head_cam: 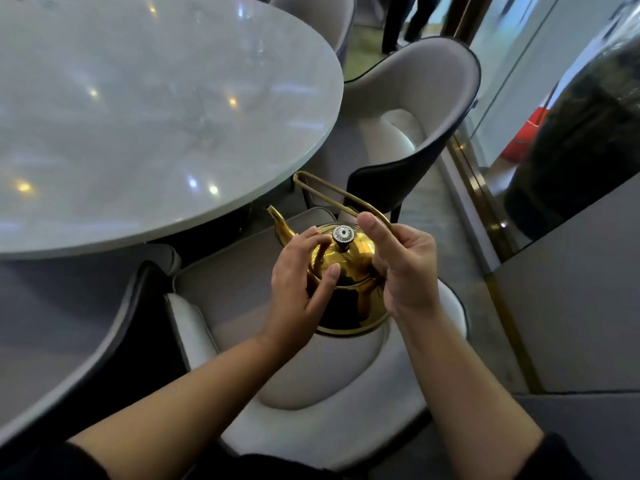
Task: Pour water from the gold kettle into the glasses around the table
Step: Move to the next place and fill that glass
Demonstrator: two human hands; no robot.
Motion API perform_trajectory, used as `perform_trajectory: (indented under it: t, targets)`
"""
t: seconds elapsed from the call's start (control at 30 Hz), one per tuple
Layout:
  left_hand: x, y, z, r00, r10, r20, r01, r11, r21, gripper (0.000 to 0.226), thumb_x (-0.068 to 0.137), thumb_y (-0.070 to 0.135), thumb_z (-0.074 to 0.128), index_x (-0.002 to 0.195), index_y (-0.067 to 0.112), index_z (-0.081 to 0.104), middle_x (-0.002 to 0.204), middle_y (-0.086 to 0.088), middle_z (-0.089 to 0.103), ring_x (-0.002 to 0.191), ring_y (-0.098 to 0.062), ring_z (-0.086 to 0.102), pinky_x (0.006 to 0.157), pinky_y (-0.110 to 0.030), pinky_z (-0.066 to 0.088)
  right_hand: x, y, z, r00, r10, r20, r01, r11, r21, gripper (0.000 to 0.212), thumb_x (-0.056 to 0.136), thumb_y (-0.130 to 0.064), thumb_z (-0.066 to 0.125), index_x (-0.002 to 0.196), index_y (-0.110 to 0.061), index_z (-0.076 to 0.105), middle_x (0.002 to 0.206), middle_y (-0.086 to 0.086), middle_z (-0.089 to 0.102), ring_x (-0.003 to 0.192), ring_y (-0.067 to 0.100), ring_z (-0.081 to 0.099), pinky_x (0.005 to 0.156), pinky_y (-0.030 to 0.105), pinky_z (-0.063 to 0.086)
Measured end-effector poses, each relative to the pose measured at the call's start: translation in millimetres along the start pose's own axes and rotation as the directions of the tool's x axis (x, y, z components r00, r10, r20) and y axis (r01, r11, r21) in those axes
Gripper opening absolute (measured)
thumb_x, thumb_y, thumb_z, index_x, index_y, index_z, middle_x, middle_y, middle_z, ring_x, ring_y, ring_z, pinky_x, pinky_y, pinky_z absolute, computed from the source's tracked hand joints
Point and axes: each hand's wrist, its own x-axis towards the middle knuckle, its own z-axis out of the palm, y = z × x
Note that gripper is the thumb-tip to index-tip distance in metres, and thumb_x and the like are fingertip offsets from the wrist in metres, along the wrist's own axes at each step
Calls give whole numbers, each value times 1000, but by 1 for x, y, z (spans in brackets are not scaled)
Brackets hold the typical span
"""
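A shiny gold kettle stands on the seat of a pale cushioned chair below me. Its spout points up and left toward the table, and its lid carries a silver knob. The long wire handle is swung back, away from me. My right hand curls around the near end of that handle, thumb up. My left hand touches the kettle's lid and shoulder with spread fingers. No glasses are in view.
A round white marble table fills the upper left. A second grey chair stands beyond the kettle, and a third chair back shows at lower left. A glass partition with a gold frame runs along the right. A person's legs stand at the far top.
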Motion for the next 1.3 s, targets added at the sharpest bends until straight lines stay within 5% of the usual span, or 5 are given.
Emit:
perform_trajectory:
  t: [0.4,0.63,0.93,1.1,1.3]
  targets:
    - [-3,40,97,997,-37,-67,41,998,55,40,88,51,44,127,41,39,133,24,35,128,10,28,109,-43,34,13,-20,-101,996,47,70,-47,999,-5,58,87,-2,62,34,-23,53,33,-12,46,31,-1,45,40,7,37]
    - [27,33,132,995,-42,-94,49,996,71,38,89,49,44,126,44,37,133,20,37,130,-3,34,106,-50,36,49,-14,-132,994,59,93,-57,998,-25,56,85,-6,65,34,-24,50,33,-13,43,30,0,41,40,8,35]
    - [81,22,163,979,-66,-195,77,996,46,39,90,48,45,127,46,35,131,38,31,132,-5,35,104,-51,37,124,-11,-155,961,116,252,-109,993,-39,42,76,-13,67,39,-24,53,35,-14,46,32,-1,45,41,9,37]
    - [107,24,164,966,-115,-232,130,990,52,40,90,47,46,128,38,39,131,25,40,131,-8,37,103,-54,36,160,-10,-154,940,122,318,-112,992,-50,42,76,-15,73,40,-24,53,36,-14,45,33,-1,42,41,10,35]
    - [124,20,156,941,-160,-297,189,980,70,39,89,50,45,126,46,35,128,46,28,132,-5,34,105,-54,35,191,-1,-142,909,133,394,-128,991,-39,42,77,-14,69,39,-24,55,36,-14,46,33,-1,44,40,8,35]
